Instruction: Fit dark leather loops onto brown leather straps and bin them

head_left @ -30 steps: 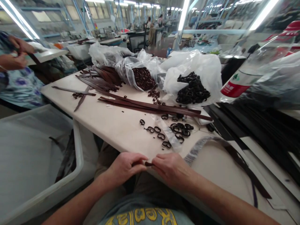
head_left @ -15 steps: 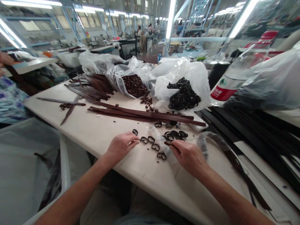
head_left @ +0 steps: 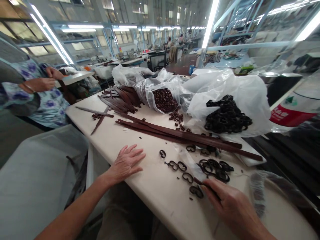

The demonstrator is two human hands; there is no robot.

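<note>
A person sits at a pale tabletop (head_left: 140, 186) in a large workshop, seen from a camera on their own head. The left hand (head_left: 126, 162) lies flat and open on the tabletop, fingers spread, holding nothing. The right hand (head_left: 231, 208) has its grip closed around the end of a thin dark strap piece (head_left: 203, 184), whose tip pokes out toward a small scatter of black loops (head_left: 212, 166) lying loose just beyond that hand. Past the black loops, a bundle of long brown straps (head_left: 182, 135) runs across the tabletop. Behind the long brown straps sit two open plastic bags, a white bag of black loops (head_left: 227, 116) and a clear bag of brown loops (head_left: 165, 99), with a heap of shorter brown strips (head_left: 122, 98) to the left of the clear bag. A large grey bin (head_left: 37, 186) stands left of the tabletop, and another person in a floral top (head_left: 40, 100) works beyond the bin. Judging by the pose, the step in hand looks like bringing the strap end to a loop; the next move would call for a free hand to pick one loop and steady it.
</note>
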